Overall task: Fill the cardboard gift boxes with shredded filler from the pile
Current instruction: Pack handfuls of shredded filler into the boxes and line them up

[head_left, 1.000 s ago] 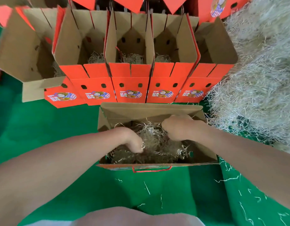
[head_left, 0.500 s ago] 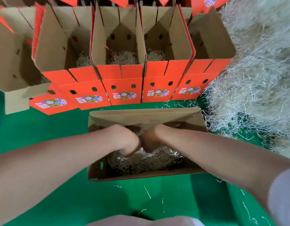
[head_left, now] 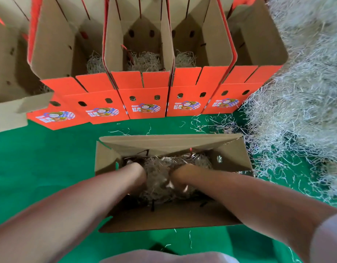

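Open cardboard box [head_left: 171, 144], 6 o'clock: shredded filler [head_left: 160, 175] inside. Left grip [head_left: 135, 170] and right grip [head_left: 183, 173] sunk in filler, fingers hidden; clench cannot be told. Filler pile [head_left: 296, 111], 3 o'clock. Orange boxes [head_left: 148, 103], 12 o'clock.

Packing area, box rows [head_left: 146, 103], filler pile [head_left: 304, 95]

Green mat [head_left: 50, 168]: boxes [head_left: 148, 103], filler pile [head_left: 296, 111]

Bright green floor covering [head_left: 42, 168]
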### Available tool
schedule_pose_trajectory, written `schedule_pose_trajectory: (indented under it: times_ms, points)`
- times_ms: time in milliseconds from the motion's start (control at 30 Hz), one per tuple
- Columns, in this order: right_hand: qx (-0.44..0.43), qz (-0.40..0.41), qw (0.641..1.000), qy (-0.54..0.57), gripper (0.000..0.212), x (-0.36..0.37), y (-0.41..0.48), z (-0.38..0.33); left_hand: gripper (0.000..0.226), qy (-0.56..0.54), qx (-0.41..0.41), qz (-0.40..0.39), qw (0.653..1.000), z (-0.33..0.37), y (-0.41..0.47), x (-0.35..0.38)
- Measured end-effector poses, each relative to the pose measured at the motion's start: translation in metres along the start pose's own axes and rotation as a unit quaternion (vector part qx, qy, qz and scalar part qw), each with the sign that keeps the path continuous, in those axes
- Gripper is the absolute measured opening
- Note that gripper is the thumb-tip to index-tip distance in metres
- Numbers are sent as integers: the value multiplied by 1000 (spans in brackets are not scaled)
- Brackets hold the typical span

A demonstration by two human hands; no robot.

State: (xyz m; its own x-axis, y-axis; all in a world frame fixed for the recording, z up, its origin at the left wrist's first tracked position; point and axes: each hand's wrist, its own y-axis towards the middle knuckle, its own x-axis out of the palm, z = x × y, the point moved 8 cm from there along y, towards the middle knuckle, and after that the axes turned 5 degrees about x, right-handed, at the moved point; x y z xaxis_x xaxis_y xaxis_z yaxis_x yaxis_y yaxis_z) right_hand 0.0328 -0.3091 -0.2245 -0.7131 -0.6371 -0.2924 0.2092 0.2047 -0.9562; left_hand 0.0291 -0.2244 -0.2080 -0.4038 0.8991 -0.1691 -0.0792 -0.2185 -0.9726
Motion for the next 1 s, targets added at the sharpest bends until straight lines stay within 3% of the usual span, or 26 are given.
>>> schedule_pose_trajectory:
  times_ms: [133, 200, 267, 333, 400, 467, 567, 667, 767, 900, 1000]
  points:
    - [76, -29, 996, 34, 32, 23, -3, 34, 37, -57, -61, -51, 995, -10, -2, 15]
    - [70, -1, 997, 12, 30, 17, -6, 36, 37, -71, -82, 11, 994, -8, 4, 2]
    - [46, 58, 997, -15, 32, -3, -8, 25, 34, -42, -109, 140, 983, -8, 11, -25]
    - [29, 131, 990, -45, 30, -25, -12, 10, 27, -33, -115, 209, 971, -6, 5, -43]
    - [17, 137, 989, -56, 33, -29, -10, 4, 27, -65, -78, 169, 980, -5, 16, -33]
    - [-3, 74, 997, -35, 49, -14, -4, 2, 32, -91, -32, 79, 992, -2, 22, -5]
    - [-56, -14, 998, -28, 56, 12, -5, -9, 44, -87, -66, 40, 993, -13, 19, 21]
    - [-92, -14, 996, -9, 50, 14, -8, -18, 42, -59, -81, 22, 995, -21, 13, 23]
    - [-86, 24, 996, 8, 56, 3, -10, -14, 36, -80, -79, 25, 993, -23, 15, 14]
    - [-47, -4, 982, 183, 52, 8, -8, -15, 33, -66, -93, 103, 988, -19, 7, -20]
    - [-27, 18, 977, 211, 63, 4, -12, -17, 30, -60, -88, 154, 982, -4, -2, -53]
